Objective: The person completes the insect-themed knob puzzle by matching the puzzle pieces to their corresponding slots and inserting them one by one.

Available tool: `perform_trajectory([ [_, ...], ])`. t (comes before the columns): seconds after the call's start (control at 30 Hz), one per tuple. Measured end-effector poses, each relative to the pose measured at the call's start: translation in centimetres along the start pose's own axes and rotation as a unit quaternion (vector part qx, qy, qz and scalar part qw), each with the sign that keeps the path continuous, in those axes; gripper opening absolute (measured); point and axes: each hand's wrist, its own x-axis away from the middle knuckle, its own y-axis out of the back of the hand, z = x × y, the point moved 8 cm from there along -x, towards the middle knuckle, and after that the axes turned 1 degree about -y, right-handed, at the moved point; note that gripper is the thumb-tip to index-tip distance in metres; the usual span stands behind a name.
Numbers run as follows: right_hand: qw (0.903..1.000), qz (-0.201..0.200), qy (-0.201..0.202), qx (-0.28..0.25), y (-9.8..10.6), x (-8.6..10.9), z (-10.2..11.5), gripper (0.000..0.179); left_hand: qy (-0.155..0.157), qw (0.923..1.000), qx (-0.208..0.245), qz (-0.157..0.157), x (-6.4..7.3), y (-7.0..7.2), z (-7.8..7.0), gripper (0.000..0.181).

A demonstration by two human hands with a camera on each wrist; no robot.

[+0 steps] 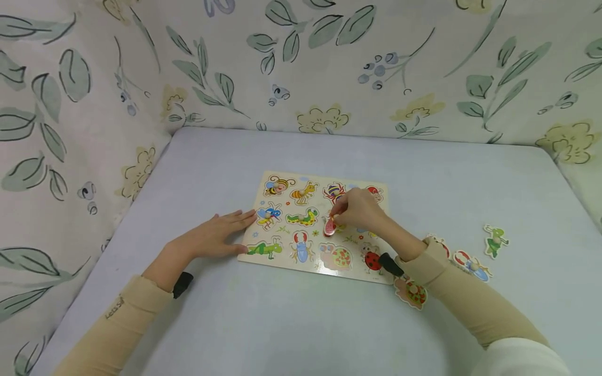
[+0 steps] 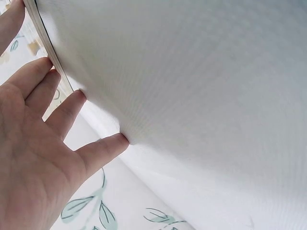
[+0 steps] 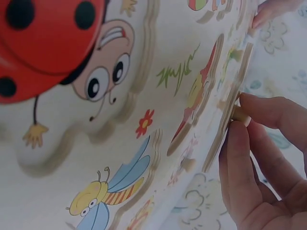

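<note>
The right hand (image 1: 359,210) pinches a red-pink puzzle piece (image 1: 330,227) by its knob (image 3: 241,115) — over the middle row of the puzzle board (image 1: 277,262), mid-table (image 1: 211,167). The left hand (image 1: 211,237), fingers extended, rests at the board's left side. Top-row pieces (image 1: 303,194) look mostly seated; bottom recesses (image 1: 301,248) seem unfilled — loose snail (image 1: 411,293), beetle (image 1: 472,265) and green insect (image 1: 495,241) lie toward the table's right edge. Left-sleeve lettering (image 1: 115,308) seemingly starts "Lets"; the rest is unclear.

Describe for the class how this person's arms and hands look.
The left hand and right hand are bare. The left sleeve is tan with small dark lettering; the right sleeve is tan, meeting white fabric higher up. One black object shows by the left cuff, a second black object by the right cuff.
</note>
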Motion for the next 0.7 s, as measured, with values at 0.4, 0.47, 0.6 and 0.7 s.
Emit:
perform_trajectory([
  [0.4,0.9997,0.007,-0.001,0.025,-0.8,-0.6,-0.1,0.003,0.004,1.0,0.0,0.005,0.0,-0.1,0.0,0.078],
  [0.47,0.9996,0.009,-0.001,0.027,-1.0,-0.7,-0.2,0.003,0.004,1.0,0.0,0.005,0.0,-0.1,0.0,0.078],
  [0.6,0.9994,0.011,0.0,0.033,-1.3,-0.9,-0.4,0.003,0.004,1.0,-0.001,0.006,-0.1,-0.1,0.2,0.078],
  [0.7,0.9994,0.011,0.001,0.033,-1.4,-1.0,-0.5,0.003,0.003,1.0,-0.001,0.005,-0.1,-0.1,0.2,0.078],
])
